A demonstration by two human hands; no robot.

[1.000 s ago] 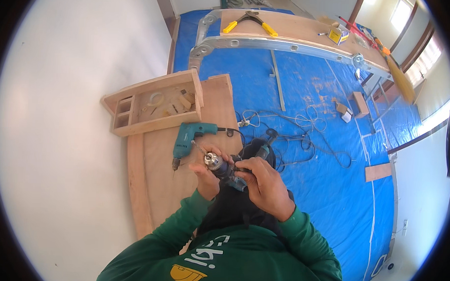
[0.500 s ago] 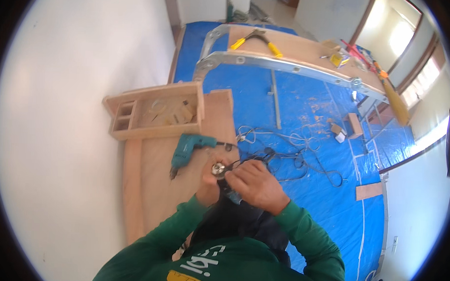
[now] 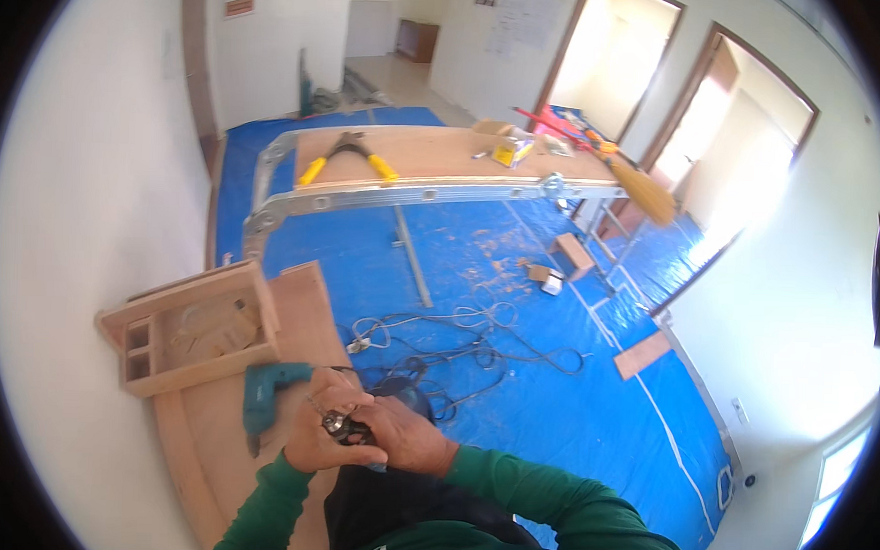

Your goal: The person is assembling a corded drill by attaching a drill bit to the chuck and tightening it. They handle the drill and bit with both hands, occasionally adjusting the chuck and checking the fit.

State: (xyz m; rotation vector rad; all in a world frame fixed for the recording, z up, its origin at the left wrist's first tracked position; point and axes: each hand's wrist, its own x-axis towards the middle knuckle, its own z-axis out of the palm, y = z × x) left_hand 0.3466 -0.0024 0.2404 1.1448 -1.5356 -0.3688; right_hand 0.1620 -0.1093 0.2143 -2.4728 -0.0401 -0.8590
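My left hand [image 3: 316,434] and my right hand [image 3: 405,437] are closed together on a small dark tool with a metal chuck [image 3: 343,428], held just above a wooden board [image 3: 223,432]. A teal power drill [image 3: 261,393] lies on that board right beside my left hand. Both arms wear green sleeves. What exactly the fingers grip is partly hidden.
A shallow wooden box frame [image 3: 191,329] rests on the board by the white wall. Tangled black cables [image 3: 457,348] lie on the blue tarp [image 3: 552,405]. Farther off, a workbench on a ladder [image 3: 414,172] carries yellow-handled cutters [image 3: 347,155]; a broom [image 3: 628,175] leans at right.
The view has tilted up, showing more of the room and doorways. My hands stay closed together on the small tool and now sit lower in the picture.
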